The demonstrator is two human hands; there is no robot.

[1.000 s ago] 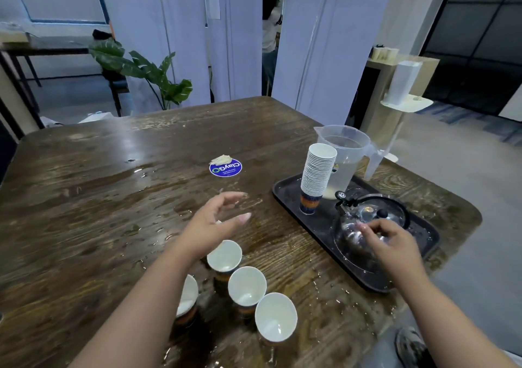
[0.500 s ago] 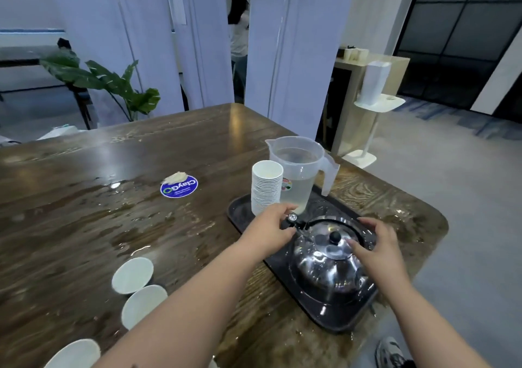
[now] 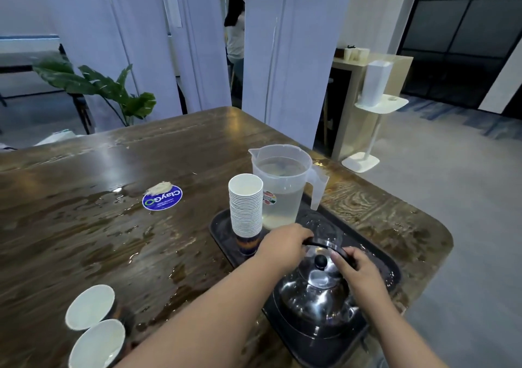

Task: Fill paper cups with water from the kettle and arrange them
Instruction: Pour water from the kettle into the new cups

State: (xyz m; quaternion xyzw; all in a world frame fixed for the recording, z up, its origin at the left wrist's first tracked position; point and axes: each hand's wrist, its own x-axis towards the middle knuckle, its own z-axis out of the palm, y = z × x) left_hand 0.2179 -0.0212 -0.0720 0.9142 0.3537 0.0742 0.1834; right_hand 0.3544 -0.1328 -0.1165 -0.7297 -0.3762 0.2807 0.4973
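The kettle (image 3: 316, 291) sits at the near end of the black tray (image 3: 223, 226) on the wet wooden table (image 3: 84, 226). Both hands are on its arched black handle (image 3: 324, 245): the left hand (image 3: 285, 246) curls over the handle's left end, and the right hand (image 3: 358, 268) grips the right end, fingers wrapped round it just beside the lid knob (image 3: 320, 261). The kettle's body lies directly below and between the two hands, still resting on the tray.

Just beyond the left hand stands a stack of cups (image 3: 245, 209), and behind it, touching or nearly so, a clear jug (image 3: 282, 189) partly full of water. Two cups (image 3: 89, 307) stand well apart from the hands at the table's near left edge, one beside the other. A round blue sticker (image 3: 162, 198) lies farther back on the table.
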